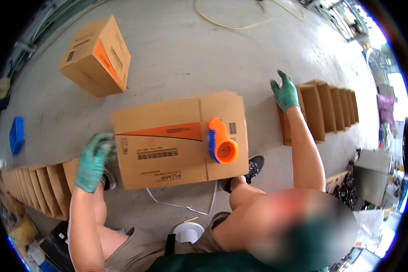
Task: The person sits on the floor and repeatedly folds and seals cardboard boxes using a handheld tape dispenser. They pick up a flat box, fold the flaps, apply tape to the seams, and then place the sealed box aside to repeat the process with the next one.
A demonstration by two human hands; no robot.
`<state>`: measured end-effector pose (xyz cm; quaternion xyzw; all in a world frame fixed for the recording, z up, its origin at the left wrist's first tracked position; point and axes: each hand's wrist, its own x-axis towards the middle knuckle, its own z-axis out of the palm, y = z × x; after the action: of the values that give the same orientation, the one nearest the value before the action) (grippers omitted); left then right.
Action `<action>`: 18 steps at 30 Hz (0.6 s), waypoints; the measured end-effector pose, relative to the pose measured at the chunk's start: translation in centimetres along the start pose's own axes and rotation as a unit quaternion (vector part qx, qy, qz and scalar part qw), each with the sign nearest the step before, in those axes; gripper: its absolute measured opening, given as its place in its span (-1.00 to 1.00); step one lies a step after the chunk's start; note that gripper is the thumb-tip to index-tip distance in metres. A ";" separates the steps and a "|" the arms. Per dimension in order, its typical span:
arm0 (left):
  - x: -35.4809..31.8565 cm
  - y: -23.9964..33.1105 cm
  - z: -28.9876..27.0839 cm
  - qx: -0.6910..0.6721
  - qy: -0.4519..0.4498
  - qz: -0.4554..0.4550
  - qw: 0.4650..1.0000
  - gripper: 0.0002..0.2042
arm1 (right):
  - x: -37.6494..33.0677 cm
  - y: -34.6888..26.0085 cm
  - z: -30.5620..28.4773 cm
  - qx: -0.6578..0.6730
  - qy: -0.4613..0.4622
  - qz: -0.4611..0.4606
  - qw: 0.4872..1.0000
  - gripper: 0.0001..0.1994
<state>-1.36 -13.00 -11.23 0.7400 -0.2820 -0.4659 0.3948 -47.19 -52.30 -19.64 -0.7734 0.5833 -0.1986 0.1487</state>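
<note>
A large closed cardboard box point(163, 158) with an orange stripe lies in front of me between my feet. On its right part rests an orange and blue tape dispenser point(223, 147), with neither hand on it. My left hand point(91, 165), in a green glove, is beside the box's left edge. Its fingers are smeared by motion, so their grip is unclear. My right hand point(286, 94), also gloved in green, reaches out to the right with thumb and fingers apart. It is nearest to a row of folded cardboard boxes point(310, 111) and holds nothing that I can see.
Another cardboard box point(93, 59) stands on the floor at the far left. More folded cardboard boxes point(54, 190) line up at the near left. A blue bin point(17, 135) sits at the left, a white bowl-like container point(188, 232) between my legs, a pale hose point(233, 28) far ahead.
</note>
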 end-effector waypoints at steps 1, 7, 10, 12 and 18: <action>-0.4 1.0 0.2 0.110 -0.053 0.079 0.989 -0.70 | 1.6 -3.8 1.5 0.043 -0.025 -0.019 0.999 -0.47; -3.5 2.2 0.6 0.405 -0.127 0.146 0.894 -0.53 | 3.4 -27.3 9.2 0.032 -0.212 -0.192 0.958 -0.48; -4.2 1.6 -0.5 0.437 -0.186 0.112 0.873 -0.50 | 1.3 -36.3 12.5 0.018 -0.280 -0.267 0.922 -0.49; -5.0 0.9 -1.5 0.423 -0.204 0.117 0.875 -0.49 | -0.9 -40.9 14.5 0.002 -0.302 -0.301 0.905 -0.50; -7.0 0.8 -5.3 0.427 -0.155 0.115 0.883 -0.52 | -7.4 -47.9 16.3 -0.058 -0.399 -0.350 0.845 -0.50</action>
<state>0.61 -6.23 -5.91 0.7174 -0.5947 -0.3604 0.0430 -0.72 -32.05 -12.84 -0.9459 0.1747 0.1230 0.2442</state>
